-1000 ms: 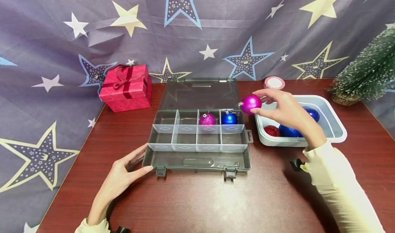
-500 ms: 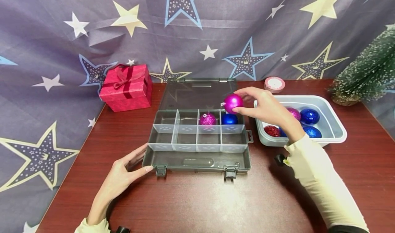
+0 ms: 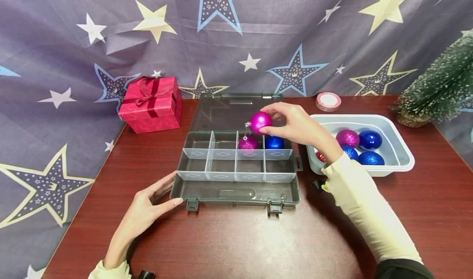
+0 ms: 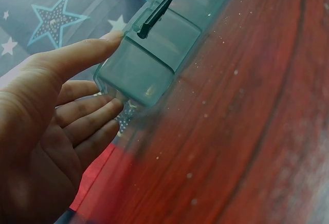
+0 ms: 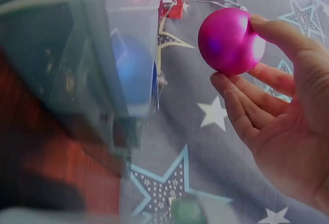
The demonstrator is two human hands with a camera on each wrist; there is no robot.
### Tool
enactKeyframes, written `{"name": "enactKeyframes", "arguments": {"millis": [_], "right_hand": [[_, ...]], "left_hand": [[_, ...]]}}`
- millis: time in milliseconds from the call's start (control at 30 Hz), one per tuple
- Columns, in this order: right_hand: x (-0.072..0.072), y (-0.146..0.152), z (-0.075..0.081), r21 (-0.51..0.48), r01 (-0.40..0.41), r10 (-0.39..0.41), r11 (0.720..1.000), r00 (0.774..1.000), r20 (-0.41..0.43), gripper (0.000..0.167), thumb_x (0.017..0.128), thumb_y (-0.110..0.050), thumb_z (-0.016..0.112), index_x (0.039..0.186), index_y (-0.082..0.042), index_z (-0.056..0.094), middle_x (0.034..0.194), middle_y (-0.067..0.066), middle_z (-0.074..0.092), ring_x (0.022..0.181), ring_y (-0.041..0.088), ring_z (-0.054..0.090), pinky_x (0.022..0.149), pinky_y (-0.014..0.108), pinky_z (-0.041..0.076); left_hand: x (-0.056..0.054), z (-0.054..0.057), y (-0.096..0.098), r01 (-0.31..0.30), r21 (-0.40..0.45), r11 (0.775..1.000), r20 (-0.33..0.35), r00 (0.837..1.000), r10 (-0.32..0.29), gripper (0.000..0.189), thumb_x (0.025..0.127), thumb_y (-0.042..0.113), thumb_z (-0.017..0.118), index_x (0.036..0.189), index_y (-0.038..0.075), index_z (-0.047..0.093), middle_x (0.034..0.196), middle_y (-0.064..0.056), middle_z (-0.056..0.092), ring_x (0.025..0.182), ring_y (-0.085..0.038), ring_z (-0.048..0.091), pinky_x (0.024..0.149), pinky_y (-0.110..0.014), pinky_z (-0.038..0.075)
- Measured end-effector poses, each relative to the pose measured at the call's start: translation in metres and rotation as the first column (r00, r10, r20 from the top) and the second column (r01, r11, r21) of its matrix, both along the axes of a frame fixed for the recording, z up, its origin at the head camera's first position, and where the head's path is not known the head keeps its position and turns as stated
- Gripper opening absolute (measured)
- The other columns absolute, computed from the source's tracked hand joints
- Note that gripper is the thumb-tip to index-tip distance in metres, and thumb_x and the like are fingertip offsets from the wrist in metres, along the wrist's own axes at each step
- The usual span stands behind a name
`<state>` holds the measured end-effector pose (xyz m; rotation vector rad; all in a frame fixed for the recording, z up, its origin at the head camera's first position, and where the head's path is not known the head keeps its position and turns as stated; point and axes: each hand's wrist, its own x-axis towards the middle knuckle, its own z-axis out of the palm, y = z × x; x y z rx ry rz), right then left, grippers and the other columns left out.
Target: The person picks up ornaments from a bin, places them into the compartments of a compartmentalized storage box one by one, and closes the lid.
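Note:
Pinched between my right hand's (image 3: pixel 297 125) thumb and fingers is a shiny magenta Christmas ball (image 3: pixel 260 122), its silver cap pointing left. It is held over the back row of a grey transparent compartment box (image 3: pixel 236 194) whose lid (image 3: pixel 225 110) lies back. In that row sit a glittery pink ball (image 3: pixel 248 144) and, in the rightmost compartment, a blue ball (image 3: pixel 275 142). The right wrist view shows the magenta ball (image 5: pixel 229 41) above the box's edge. My left hand (image 3: pixel 142 211) rests at the box's front left corner, thumb along the front edge, relaxed fingers (image 4: pixel 92 121) against the end wall.
A white plastic tub (image 3: pixel 400 162) on the right holds several blue, pink and red balls. Behind it are a pink ribbon roll (image 3: pixel 328 101) and a small frosted tree (image 3: pixel 439 81). A red gift box (image 3: pixel 151 106) stands back left, before a star-patterned cloth (image 3: pixel 236 44).
My right hand has carried the magenta ball leftward from beside the tub to over the compartment box, uncovering more balls in the tub. My left hand stays at the box corner.

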<state>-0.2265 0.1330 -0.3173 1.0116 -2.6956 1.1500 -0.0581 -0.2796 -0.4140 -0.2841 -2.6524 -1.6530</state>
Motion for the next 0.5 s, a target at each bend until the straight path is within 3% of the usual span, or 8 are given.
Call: {"name": "enactKeyframes", "arguments": {"millis": [500], "right_hand": [[-0.012, -0.050, -0.002, 0.020, -0.103, 0.103, 0.994, 0.995, 0.010, 0.054, 0.089, -0.026, 0.085, 0.132, -0.001, 0.066, 0.126, 0.014, 0.069, 0.109, 0.026, 0.069, 0.097, 0.040, 0.056]], "left_hand": [[0.000, -0.001, 0.000, 0.015, 0.022, 1.000, -0.004, 1.000, -0.015, 0.068, 0.091, 0.011, 0.083, 0.152, 0.018, 0.054, 0.143, -0.007, 0.062, 0.126, -0.008, 0.061, 0.100, -0.016, 0.047]]}}
